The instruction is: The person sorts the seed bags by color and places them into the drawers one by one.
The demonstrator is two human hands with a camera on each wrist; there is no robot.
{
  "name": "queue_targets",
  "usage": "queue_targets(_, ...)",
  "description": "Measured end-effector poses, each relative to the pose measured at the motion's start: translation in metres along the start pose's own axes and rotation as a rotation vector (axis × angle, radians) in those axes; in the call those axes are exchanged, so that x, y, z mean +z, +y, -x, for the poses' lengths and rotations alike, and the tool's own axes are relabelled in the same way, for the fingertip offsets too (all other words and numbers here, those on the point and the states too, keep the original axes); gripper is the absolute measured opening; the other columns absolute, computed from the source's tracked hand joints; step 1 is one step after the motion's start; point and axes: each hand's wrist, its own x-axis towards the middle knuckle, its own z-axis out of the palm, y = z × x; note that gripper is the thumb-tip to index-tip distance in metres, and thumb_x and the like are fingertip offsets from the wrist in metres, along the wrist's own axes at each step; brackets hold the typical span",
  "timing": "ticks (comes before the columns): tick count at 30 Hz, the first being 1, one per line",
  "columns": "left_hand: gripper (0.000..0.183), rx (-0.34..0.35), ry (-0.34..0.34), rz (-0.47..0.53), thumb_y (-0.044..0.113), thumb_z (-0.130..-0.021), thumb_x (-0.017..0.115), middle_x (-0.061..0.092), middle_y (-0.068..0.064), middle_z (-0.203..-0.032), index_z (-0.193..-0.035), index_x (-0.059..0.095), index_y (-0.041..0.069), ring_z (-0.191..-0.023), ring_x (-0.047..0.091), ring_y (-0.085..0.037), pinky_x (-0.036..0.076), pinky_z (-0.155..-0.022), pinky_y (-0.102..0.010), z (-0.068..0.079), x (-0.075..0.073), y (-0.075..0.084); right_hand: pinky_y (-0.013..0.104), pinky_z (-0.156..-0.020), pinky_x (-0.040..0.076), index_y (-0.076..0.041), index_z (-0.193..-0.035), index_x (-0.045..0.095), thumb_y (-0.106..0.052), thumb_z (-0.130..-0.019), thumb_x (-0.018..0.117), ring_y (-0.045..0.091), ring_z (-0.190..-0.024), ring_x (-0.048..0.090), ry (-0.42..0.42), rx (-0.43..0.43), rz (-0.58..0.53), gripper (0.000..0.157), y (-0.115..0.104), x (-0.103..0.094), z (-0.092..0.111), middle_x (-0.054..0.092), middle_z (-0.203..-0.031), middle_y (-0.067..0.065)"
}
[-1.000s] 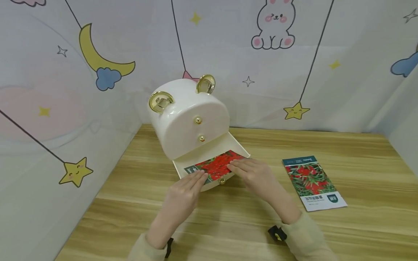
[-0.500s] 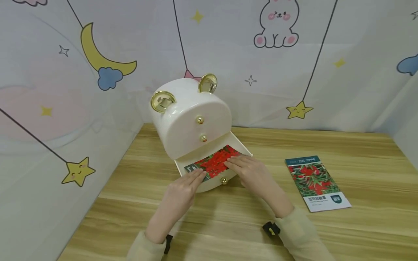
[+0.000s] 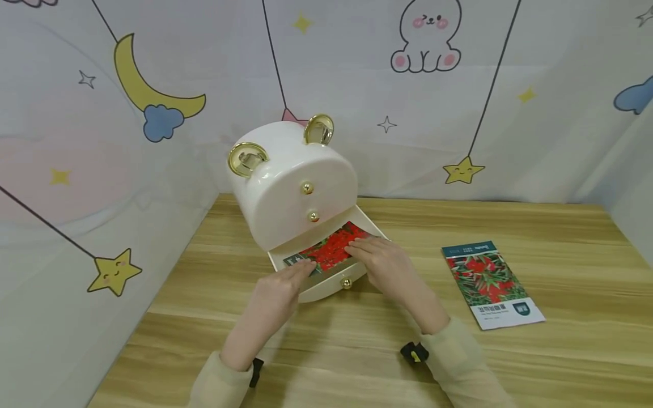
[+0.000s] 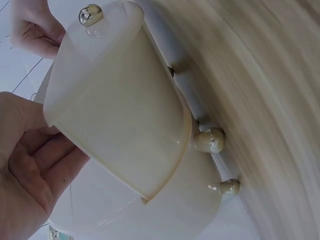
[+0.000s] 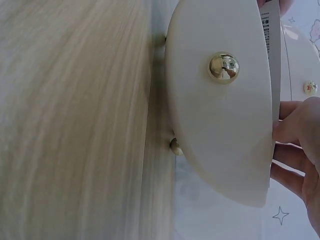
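A packet with red flowers lies tilted over the pulled-out bottom drawer of a white box with gold ears. My left hand holds its left end, fingers on the printed face; the thumb is hidden in the head view. My right hand pinches the other end. In the right wrist view the packet's pale back shows above the drawer front. The left wrist view shows the drawer's underside, with my left fingers bent beside its rim; the packet is hidden there.
A second flower packet lies flat on the wooden table, right of my right hand. Gold knobs mark the box's front, one of them on the drawer. A printed cloth hangs close behind the box.
The packet and both hands have moved a little farther into the drawer, toward the box. More of the drawer's front edge shows. The second packet stays put.
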Motion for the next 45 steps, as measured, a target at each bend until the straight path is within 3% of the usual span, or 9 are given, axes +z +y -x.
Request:
queue_targets(8,0.033,-0.087,-0.005,0.050,-0.001,-0.080,0.056,0.070,-0.004,-0.105,-0.110,0.065,0.010,-0.088,0.069,-0.017,0.045,-0.041,-0.020,-0.001,0.001,-0.005,0.030,-0.092,0.050,-0.014,-0.105,0.069,0.002,-0.080,0.058,0.017,-0.104,0.063,-0.025,0.005,-0.047,0.032,0.005,0.004,-0.010,0.069,-0.109,0.000)
queue_targets(15,0.027,-0.140,-0.014,0.120,0.009,-0.084,0.059,0.070,-0.005,-0.105,-0.109,0.065,0.011,-0.091,0.069,-0.017,0.056,-0.062,-0.032,-0.002,0.004,-0.008,0.029,-0.087,0.052,-0.015,-0.105,0.069,0.000,-0.081,0.059,0.014,-0.102,0.064,-0.075,0.025,-0.085,0.030,0.008,0.004,-0.019,0.069,-0.107,-0.001)
queue_targets(29,0.029,-0.203,-0.100,0.171,0.028,-0.087,0.060,0.068,-0.006,-0.111,-0.111,0.066,0.012,-0.095,0.067,-0.020,0.056,-0.072,-0.038,-0.004,0.008,-0.010,0.030,-0.086,0.052,-0.017,-0.105,0.070,-0.005,-0.084,0.059,0.014,-0.102,0.064,-0.129,0.083,-0.118,0.027,0.011,0.007,-0.022,0.068,-0.110,-0.002)
queue_targets(39,0.027,-0.243,-0.157,0.183,0.013,-0.084,0.060,0.066,-0.006,-0.116,-0.110,0.066,0.010,-0.106,0.063,-0.020,0.056,-0.075,-0.038,-0.005,0.008,-0.010,0.030,-0.085,0.053,-0.016,-0.104,0.070,-0.006,-0.083,0.060,0.014,-0.102,0.064,-0.130,0.070,-0.126,0.026,0.011,0.004,-0.021,0.069,-0.109,-0.001)
queue_targets(45,0.027,-0.250,-0.156,0.194,0.014,-0.084,0.061,0.067,-0.006,-0.114,-0.110,0.066,0.011,-0.105,0.064,-0.019,0.056,-0.074,-0.037,-0.006,0.009,-0.010,0.030,-0.084,0.053,-0.014,-0.103,0.070,-0.005,-0.083,0.059,0.014,-0.100,0.064,-0.131,0.063,-0.156,0.025,0.010,0.002,-0.021,0.069,-0.109,0.000)
